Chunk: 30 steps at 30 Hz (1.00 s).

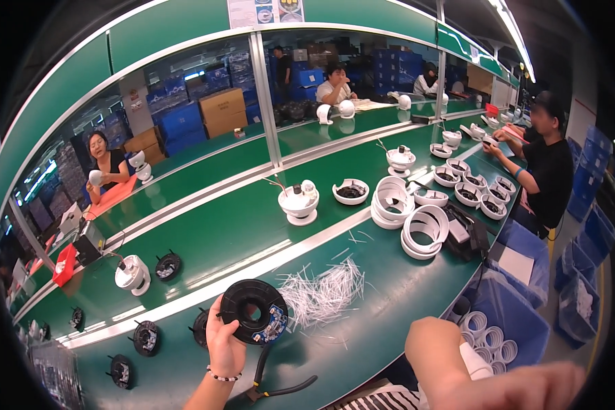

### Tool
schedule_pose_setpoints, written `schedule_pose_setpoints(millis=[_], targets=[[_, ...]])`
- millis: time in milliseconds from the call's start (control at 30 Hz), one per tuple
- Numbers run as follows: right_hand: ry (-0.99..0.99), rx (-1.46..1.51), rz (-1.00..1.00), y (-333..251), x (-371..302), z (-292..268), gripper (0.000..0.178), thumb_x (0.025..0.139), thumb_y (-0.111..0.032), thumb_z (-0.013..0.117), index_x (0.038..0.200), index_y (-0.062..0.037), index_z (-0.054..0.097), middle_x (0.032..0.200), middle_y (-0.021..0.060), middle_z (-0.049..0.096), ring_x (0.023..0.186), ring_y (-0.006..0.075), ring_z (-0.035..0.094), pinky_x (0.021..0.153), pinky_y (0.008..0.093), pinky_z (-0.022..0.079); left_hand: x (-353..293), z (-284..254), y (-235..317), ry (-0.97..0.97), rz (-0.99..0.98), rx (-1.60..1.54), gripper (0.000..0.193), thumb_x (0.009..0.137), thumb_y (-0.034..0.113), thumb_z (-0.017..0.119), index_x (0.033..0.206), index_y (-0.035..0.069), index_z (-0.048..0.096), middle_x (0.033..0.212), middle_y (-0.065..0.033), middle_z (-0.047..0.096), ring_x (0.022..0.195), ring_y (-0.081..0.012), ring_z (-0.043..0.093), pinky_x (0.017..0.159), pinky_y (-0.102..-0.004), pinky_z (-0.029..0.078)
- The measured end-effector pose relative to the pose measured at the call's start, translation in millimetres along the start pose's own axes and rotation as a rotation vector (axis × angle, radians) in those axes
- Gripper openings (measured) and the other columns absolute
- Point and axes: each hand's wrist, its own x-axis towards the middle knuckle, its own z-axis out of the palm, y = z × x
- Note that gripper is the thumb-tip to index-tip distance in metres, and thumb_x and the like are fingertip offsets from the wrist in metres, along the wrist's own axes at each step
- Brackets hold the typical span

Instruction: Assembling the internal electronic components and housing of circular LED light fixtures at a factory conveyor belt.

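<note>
Our left hand (224, 344) is half-closed, gripping the black ring (258, 292) at 7 o'clock; white strips (324, 294) at its 3, pliers (254, 394) at its 6. Right hand (533, 386), 4 o'clock, blurred: we can't tell opening or grip.

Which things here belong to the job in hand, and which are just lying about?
Probably in the job:
black ring with circuit board, in the left hand
similar black part on the bench
pliers near the wrist

Probably just lying about:
loose white strips
large cardboard box

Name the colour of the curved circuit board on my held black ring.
The curved circuit board is blue, clearest in the head view.
</note>
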Motion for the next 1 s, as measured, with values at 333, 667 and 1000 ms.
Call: schedule_pose_setpoints(millis=[333, 667, 1000], targets=[[0.090, -0.176, 0.319, 10, -39, 19, 0.024, 0.086, -0.014, 0.046, 0.107, -0.0043, 0.052, 0.111, 0.0032, 0.051, 0.099, 0.0120, 0.051, 0.080, 0.0267, 0.041, 4, -12, 7, 0.036, 0.025, 0.006, 0.049, 0.074, -0.005, 0.041, 0.122, 0.001, 0.031, 0.118, -0.0129, 0.044, 0.108, -0.0247, 0.046, 0.092, -0.0371, 0.040], [-1.355, -0.693, 0.084, -10, -108, -146, 0.030, 0.073, -0.027, 0.054, 0.087, -0.0002, 0.056, 0.080, 0.0054, 0.056, 0.067, 0.0202, 0.052, 0.056, 0.0396, 0.038, 12, -31, 17, 0.160, 0.137, 0.019, 0.050, 0.075, -0.001, 0.045, 0.123, -0.001, 0.032, 0.117, -0.0152, 0.044, 0.108, -0.0267, 0.046, 0.092, -0.0374, 0.040], [-0.799, -2.279, 0.588, -27, -57, -357, 0.028, 0.066, -0.033, 0.069, 0.063, -0.0052, 0.062, 0.070, 0.0091, 0.058, 0.071, 0.0274, 0.053, 0.064, 0.0371, 0.041, 21, -35, 17, 0.104, 0.035, 0.008, 0.049, 0.079, 0.001, 0.042, 0.127, 0.002, 0.030, 0.124, -0.0134, 0.042, 0.115, -0.0246, 0.042, 0.097, -0.0380, 0.036]])
